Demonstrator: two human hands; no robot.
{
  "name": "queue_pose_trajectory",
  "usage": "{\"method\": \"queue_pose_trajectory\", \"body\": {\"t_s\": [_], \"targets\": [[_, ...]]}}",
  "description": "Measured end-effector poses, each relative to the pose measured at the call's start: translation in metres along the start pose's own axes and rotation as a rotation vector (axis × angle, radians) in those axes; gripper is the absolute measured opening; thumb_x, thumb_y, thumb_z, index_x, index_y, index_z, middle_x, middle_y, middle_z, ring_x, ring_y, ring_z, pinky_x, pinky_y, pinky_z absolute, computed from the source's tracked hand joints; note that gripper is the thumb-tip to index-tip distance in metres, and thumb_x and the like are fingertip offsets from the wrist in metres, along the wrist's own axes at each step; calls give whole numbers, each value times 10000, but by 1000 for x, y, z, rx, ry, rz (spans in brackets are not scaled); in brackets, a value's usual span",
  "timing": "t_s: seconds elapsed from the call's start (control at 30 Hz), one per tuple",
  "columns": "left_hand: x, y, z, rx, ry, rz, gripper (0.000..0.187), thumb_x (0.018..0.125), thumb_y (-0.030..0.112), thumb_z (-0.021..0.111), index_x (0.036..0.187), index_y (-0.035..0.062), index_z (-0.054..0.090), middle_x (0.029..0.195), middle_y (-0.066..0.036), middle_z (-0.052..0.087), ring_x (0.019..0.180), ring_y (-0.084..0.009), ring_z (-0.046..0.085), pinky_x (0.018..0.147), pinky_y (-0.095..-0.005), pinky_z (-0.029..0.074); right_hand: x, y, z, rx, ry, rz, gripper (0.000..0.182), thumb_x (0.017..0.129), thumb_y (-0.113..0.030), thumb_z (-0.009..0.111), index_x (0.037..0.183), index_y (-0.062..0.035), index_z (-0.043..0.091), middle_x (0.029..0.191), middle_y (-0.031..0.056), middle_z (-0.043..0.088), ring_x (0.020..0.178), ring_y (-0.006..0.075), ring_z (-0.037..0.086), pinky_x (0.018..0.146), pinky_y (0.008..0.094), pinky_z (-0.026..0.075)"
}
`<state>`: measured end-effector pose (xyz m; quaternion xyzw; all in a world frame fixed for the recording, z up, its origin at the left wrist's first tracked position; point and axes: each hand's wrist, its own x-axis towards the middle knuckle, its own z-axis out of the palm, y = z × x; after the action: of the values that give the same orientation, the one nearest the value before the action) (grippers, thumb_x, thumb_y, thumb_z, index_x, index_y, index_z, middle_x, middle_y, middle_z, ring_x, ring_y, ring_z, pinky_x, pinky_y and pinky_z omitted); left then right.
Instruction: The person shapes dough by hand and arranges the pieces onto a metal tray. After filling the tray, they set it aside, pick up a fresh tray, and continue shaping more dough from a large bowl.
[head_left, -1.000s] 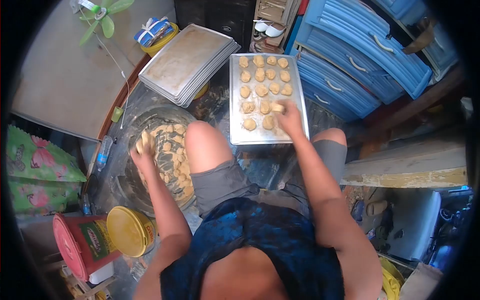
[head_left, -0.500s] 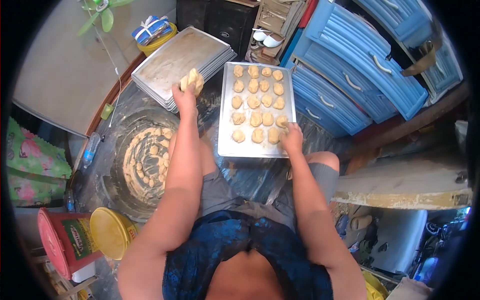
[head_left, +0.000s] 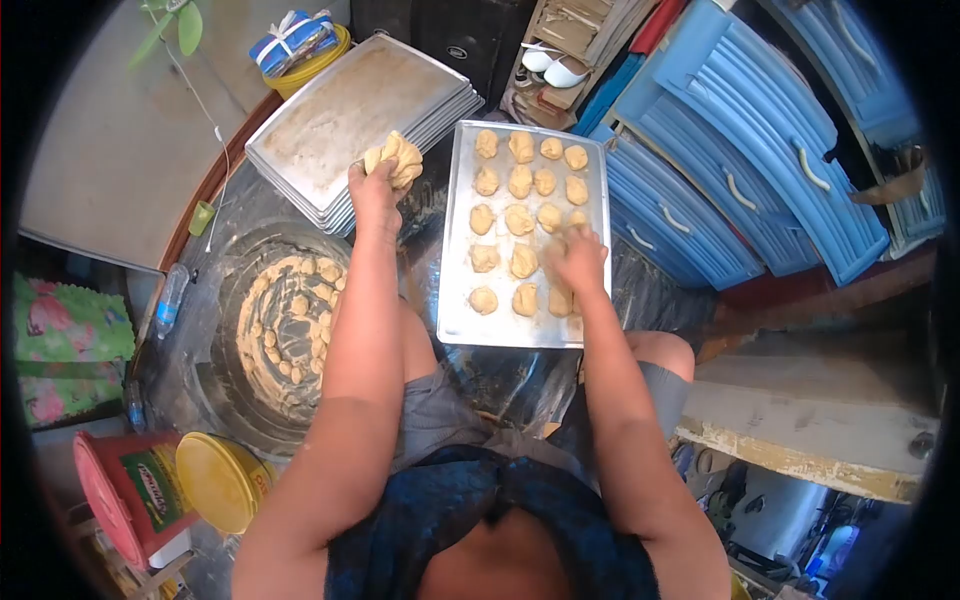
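My left hand (head_left: 374, 195) is closed around a clump of pale yellow dough pieces (head_left: 400, 158), held up left of the tray. A metal baking tray (head_left: 458, 326) rests in front of me, with rows of lumpy dough balls (head_left: 520, 181) on it. Over the tray's right side is my right hand (head_left: 582, 262), palm down among the dough balls; motion smears its fingers, and it partly covers the balls beneath. At my left, a wide round dark basin (head_left: 228, 375) holds more dough pieces (head_left: 300, 305) in a floury smear.
A stack of metal trays (head_left: 350, 120) stands beyond the basin. Blue drawers (head_left: 740, 150) rise at the right, near the tray. A red bucket (head_left: 105, 490), a yellow bucket (head_left: 215, 485) and a plastic bottle (head_left: 172, 300) stand at the left. A wooden ledge (head_left: 800, 455) lies right of my knee.
My right hand has moved from the tray's lower right edge inward and slightly up over the dough balls. My left hand still holds its dough clump. The view has shifted slightly.
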<state>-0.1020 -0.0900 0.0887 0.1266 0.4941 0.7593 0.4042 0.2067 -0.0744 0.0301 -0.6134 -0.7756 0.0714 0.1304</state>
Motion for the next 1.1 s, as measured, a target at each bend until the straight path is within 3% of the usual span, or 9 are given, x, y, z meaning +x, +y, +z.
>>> {"method": "queue_pose_trajectory", "body": {"t_s": [0.17, 0.37, 0.47, 0.53, 0.77, 0.83, 0.93, 1.03, 1.1], "targets": [[-4, 3, 9, -4, 3, -29, 339, 790, 44, 557, 1085, 21, 393, 1058, -151, 523, 914, -285, 573, 744, -447, 476, 44, -10, 7, -93, -10, -11, 435, 695, -270, 661, 1117, -184, 596, 1112, 59, 532, 1051, 227, 456, 884, 401, 296], [-4, 2, 10, -42, -5, -22, 342, 773, 36, 578, 1072, -18, 420, 973, -152, 563, 813, -247, 611, 647, -362, 527, 73, -13, 5, -168, -151, 46, 446, 663, -323, 685, 1083, -187, 619, 1074, 72, 579, 1072, 245, 470, 910, 431, 299], [-6, 6, 15, -77, 7, -20, 308, 769, 13, 574, 1040, -30, 434, 939, -161, 575, 767, -241, 621, 609, -339, 531, 102, -4, 15, 116, -52, 36, 436, 678, -337, 667, 1090, -202, 617, 1072, 86, 587, 1089, 276, 483, 906, 493, 317], [-5, 6, 14, -96, 16, -18, 302, 763, 0, 577, 1027, -37, 434, 934, -161, 577, 761, -237, 622, 607, -332, 532, 114, -13, 15, 44, 63, -85, 434, 700, -348, 645, 1115, -228, 602, 1065, 96, 591, 1117, 294, 479, 915, 511, 328], [7, 2, 4, -177, 95, 16, 335, 739, 5, 606, 1021, -34, 430, 935, -161, 557, 751, -233, 614, 605, -327, 531, 120, -30, 11, -271, -138, -1, 429, 718, -302, 618, 1141, -234, 586, 1084, 104, 591, 1116, 285, 478, 941, 446, 328], [6, 11, 4, -202, 80, 17, 348, 745, 18, 606, 1034, -29, 417, 939, -160, 551, 742, -239, 614, 581, -337, 533, 106, -61, 8, -114, 194, -325, 355, 728, -216, 615, 1071, -126, 610, 1058, 132, 599, 1017, 300, 538, 895, 409, 374], [7, 18, 0, -204, 70, -40, 403, 761, 38, 601, 1107, 6, 397, 1020, -139, 538, 881, -258, 590, 703, -418, 505, 71, -122, 20, 131, -146, -823, 392, 686, -128, 592, 1077, -134, 598, 1111, 95, 576, 1080, 285, 492, 934, 436, 340], [9, 17, -6, -241, 74, -47, 387, 762, 29, 595, 1095, 10, 399, 1017, -139, 541, 874, -260, 595, 713, -428, 508, 36, -156, 38, 27, -365, -996, 337, 717, -86, 541, 1035, -156, 627, 1143, 81, 568, 1151, 252, 442, 992, 524, 240], [11, 17, -12, -287, 81, 14, 381, 754, 17, 591, 1074, -9, 386, 948, -165, 553, 734, -247, 620, 553, -334, 529, 35, -171, 46, -576, -858, -957, 319, 721, -74, 528, 992, -188, 651, 1128, 47, 575, 1156, 223, 434, 990, 571, 209]]}}
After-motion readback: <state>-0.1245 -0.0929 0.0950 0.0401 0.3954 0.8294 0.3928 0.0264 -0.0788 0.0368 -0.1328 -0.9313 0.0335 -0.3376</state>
